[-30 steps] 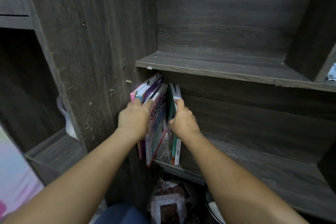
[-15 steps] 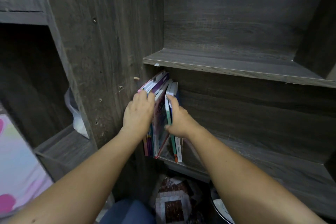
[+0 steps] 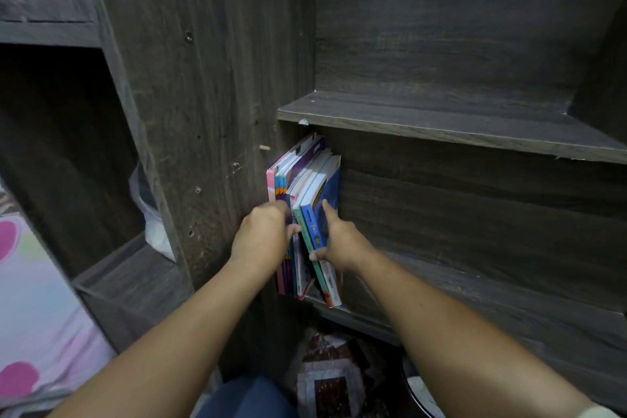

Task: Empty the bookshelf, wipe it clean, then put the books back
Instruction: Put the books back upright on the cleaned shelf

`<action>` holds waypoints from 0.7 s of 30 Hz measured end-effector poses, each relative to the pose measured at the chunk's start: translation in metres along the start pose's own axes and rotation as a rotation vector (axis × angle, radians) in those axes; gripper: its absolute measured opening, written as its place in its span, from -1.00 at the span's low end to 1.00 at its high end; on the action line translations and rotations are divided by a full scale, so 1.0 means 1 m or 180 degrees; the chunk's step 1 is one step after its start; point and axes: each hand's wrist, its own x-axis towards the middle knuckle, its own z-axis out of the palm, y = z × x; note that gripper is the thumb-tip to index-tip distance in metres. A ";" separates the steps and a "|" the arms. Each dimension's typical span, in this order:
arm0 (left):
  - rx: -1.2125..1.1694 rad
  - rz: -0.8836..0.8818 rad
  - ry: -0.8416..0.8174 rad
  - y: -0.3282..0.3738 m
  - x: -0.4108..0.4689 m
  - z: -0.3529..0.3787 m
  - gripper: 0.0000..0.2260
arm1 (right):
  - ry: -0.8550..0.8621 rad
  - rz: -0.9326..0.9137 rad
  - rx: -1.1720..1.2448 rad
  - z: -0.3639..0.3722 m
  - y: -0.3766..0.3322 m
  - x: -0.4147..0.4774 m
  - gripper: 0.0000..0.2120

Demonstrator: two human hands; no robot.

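Nearest, at the bottom edge, is a fold of blue cloth (image 3: pixel 244 397). Just right of it a patchwork mat (image 3: pixel 334 380) of brown, white and grey squares lies on the floor, beside a round dark-rimmed vessel (image 3: pixel 419 394) with a pale inside. At the far left lies soft bedding (image 3: pixel 34 299), pale with pink spots.

Two bare forearms reach forward to a tight row of thin paperback books (image 3: pixel 298 180). The books stand upright at the left end of the lower shelf (image 3: pixel 492 309), pressed against the side panel of the bookshelf (image 3: pixel 210 95).

The left hand (image 3: pixel 263 237) has its fingers (image 3: pixel 285 214) curled onto the spines of the pink and purple volumes, gripping them. The right hand (image 3: pixel 342 241) pinches the blue book (image 3: pixel 327 187), the last on the right. Its index finger lies straight up the glossy cover and its thumb is against the spine side. That spine carries pale lettering and a small yellow mark, too small to read.

The bookshelf is dark grey board with a rough wood-grain print, dotted with screw holes. A short wooden peg (image 3: pixel 264 147) sticks out of the panel near the tops of the books. To the left, in a lower open compartment, a crumpled white plastic bag (image 3: pixel 152 224) rests against the panel.

Farther back the upper shelf (image 3: pixel 441 119) has a pale worn front edge, with the grained back wall behind it.
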 end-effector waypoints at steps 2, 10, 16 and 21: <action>-0.0124 0.0031 0.0051 0.002 0.003 0.001 -0.82 | 0.0088 -0.0038 0.0185 0.002 -0.001 0.005 0.08; 0.0183 -0.0036 0.0487 0.011 0.010 0.001 -0.86 | -0.0194 -0.0076 0.0079 -0.011 0.002 0.013 0.10; 0.0133 -0.0233 0.0407 0.010 0.003 0.008 -0.68 | 0.0502 -0.0323 0.0209 -0.024 0.002 0.013 -0.04; 0.0596 -0.0099 0.0437 0.017 0.005 0.008 -0.73 | 0.0359 -0.0284 -0.0186 -0.018 0.000 0.011 -0.18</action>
